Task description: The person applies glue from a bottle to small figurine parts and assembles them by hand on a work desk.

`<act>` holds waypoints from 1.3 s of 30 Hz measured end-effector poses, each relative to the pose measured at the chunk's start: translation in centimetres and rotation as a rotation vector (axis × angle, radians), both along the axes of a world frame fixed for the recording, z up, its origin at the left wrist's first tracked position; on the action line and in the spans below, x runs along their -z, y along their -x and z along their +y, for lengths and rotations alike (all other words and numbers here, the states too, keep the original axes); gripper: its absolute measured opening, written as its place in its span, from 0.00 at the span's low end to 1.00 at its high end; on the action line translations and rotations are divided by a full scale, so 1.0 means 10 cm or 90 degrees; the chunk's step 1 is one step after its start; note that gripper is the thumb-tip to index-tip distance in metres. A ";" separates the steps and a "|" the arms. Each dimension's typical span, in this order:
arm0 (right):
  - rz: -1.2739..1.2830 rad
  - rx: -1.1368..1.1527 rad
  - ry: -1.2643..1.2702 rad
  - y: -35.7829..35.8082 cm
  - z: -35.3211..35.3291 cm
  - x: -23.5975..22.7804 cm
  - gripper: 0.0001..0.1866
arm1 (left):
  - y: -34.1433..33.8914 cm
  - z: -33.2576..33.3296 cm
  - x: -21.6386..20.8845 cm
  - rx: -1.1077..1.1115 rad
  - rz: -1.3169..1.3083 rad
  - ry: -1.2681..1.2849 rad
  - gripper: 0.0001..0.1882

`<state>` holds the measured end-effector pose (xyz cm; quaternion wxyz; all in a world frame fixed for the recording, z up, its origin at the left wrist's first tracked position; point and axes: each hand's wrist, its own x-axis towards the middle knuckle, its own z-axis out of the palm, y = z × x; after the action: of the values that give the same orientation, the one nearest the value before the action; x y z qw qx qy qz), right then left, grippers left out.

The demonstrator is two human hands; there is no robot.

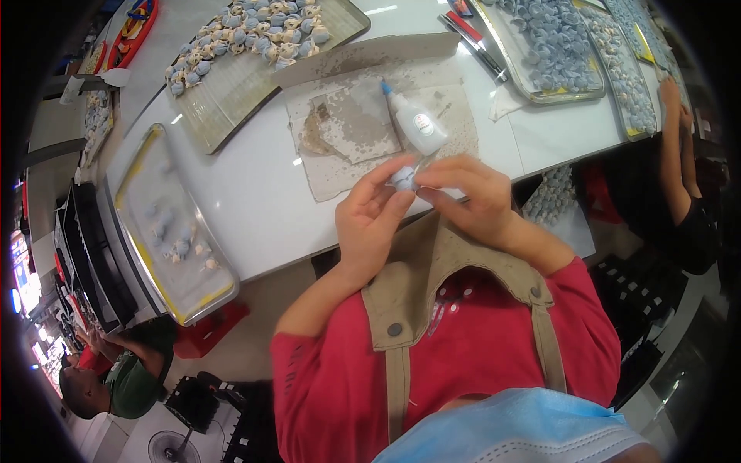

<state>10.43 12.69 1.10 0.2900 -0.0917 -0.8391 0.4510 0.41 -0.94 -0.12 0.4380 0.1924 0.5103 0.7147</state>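
A small rounded blue-grey piece (404, 179) is pinched between the thumb and fingers of my left hand (369, 220). My right hand (475, 199) meets it from the other side, thumb and fingertips closed at its edge; the fingers partly cover the piece. Just beyond my hands, a white squeeze bottle with a blue tip (421, 127) lies on a stained sheet of cardboard (328, 177). The cardboard has a raised flap along its far side and grey blotches across it.
A board (224, 127) at the far left bears many blue-and-cream pieces. A tray (208, 289) with several pieces sits nearer on the left. Another tray (552, 96) of blue-grey pieces stands far right, beside pens (482, 54). Other people work at both sides.
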 end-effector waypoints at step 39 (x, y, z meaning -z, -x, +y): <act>-0.130 -0.343 0.543 -0.02 0.38 -0.02 0.23 | 0.05 0.11 -0.08 0.095 0.372 -0.048 0.15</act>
<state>10.60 16.51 1.31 0.0169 -0.0260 -0.5984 0.8006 -0.08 0.18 0.63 0.3164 0.4433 0.5721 0.6133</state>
